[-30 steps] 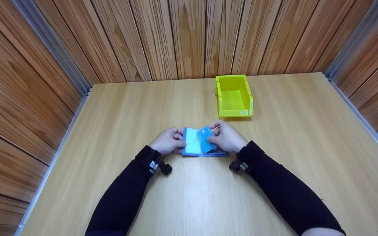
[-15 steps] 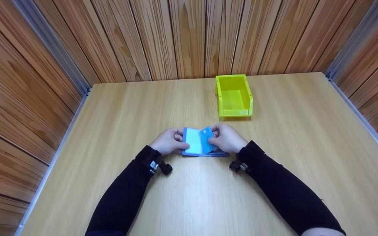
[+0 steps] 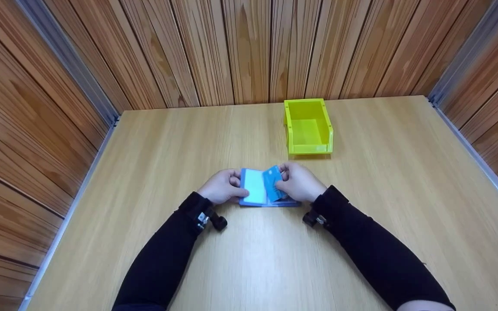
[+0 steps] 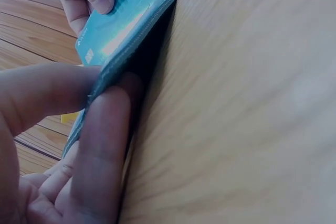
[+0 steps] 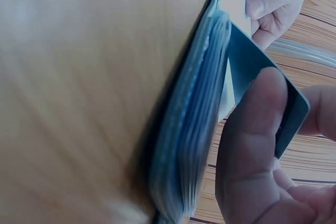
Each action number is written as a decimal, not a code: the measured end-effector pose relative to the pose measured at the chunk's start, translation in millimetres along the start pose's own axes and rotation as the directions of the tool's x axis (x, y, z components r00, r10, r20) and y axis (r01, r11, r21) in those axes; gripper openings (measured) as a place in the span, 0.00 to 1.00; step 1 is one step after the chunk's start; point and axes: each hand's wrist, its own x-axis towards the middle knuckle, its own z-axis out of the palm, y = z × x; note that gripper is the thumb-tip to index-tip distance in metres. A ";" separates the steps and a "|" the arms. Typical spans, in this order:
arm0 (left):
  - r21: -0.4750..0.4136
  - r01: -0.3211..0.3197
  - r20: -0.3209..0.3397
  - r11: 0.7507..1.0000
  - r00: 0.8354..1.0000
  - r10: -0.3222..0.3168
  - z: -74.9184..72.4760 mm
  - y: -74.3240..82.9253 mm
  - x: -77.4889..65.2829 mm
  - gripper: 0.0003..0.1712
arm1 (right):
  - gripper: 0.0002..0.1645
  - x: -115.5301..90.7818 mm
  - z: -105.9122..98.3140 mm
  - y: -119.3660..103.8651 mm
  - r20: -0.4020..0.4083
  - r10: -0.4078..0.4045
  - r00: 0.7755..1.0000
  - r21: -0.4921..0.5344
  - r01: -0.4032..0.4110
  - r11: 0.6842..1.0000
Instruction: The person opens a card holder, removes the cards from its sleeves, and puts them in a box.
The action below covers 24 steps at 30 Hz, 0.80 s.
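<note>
In the head view, an open blue card holder (image 3: 255, 190) lies on the table before me. My left hand (image 3: 220, 186) pinches its left cover, thumb on the pale inside and fingers beneath; the left wrist view shows that cover tilted up off the wood. My right hand (image 3: 301, 182) pinches a light blue bank card (image 3: 271, 183) with a small chip, between thumb and fingers. The card slants over the holder's middle, its lower end down at the fold. Layered clear sleeves (image 5: 202, 108) fill the holder's right half in the right wrist view. The right fingers partly cover the card.
Behind the right hand stands a yellow open-front bin (image 3: 309, 129) with nothing in it. The wooden table (image 3: 167, 142) meets plank walls (image 3: 249, 52) at the back and sides. Each dark sleeve carries a small wrist camera (image 3: 218, 222).
The bank card has shifted slightly right and turned more upright in my right hand. My left thumb has slid a little further onto the holder's pale inside. The bin stays put.
</note>
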 end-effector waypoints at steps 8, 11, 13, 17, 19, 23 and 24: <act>0.013 -0.011 0.000 1.000 1.000 0.011 1.0 0.5 -0.4 0.28 | 0.17 -2.6 -7.1 -4.6 -0.010 0.034 0.999 0.046 -0.034 0.998; 0.006 -0.020 0.004 1.000 1.000 0.020 1.2 0.5 -0.5 0.28 | 0.19 -3.4 -13.1 -8.7 -0.010 0.075 0.997 0.074 -0.074 0.995; 0.000 -0.023 0.003 1.000 1.000 0.023 1.4 0.8 -0.8 0.28 | 0.20 -3.9 -18.0 -10.6 -0.022 0.079 0.997 0.077 -0.077 0.994; -0.001 -0.032 -0.001 0.999 0.999 0.032 1.8 0.4 -1.3 0.27 | 0.21 -7.1 -30.2 -13.4 -0.091 0.047 0.995 0.078 -0.040 0.996; -0.002 -0.035 -0.002 0.999 0.999 0.035 1.9 -0.3 -0.9 0.27 | 0.21 -9.4 -39.2 -16.2 -0.139 0.036 0.990 0.092 -0.023 0.996; -0.008 -0.025 -0.009 1.000 1.000 0.025 2.0 -0.1 -0.8 0.28 | 0.21 -11.0 -60.4 -22.8 -0.267 -0.009 0.964 0.123 0.043 0.991; -0.007 -0.023 -0.013 1.000 1.000 0.023 2.1 -0.2 -0.6 0.28 | 0.20 -10.3 -66.0 -23.6 -0.305 -0.020 0.952 0.122 0.060 0.991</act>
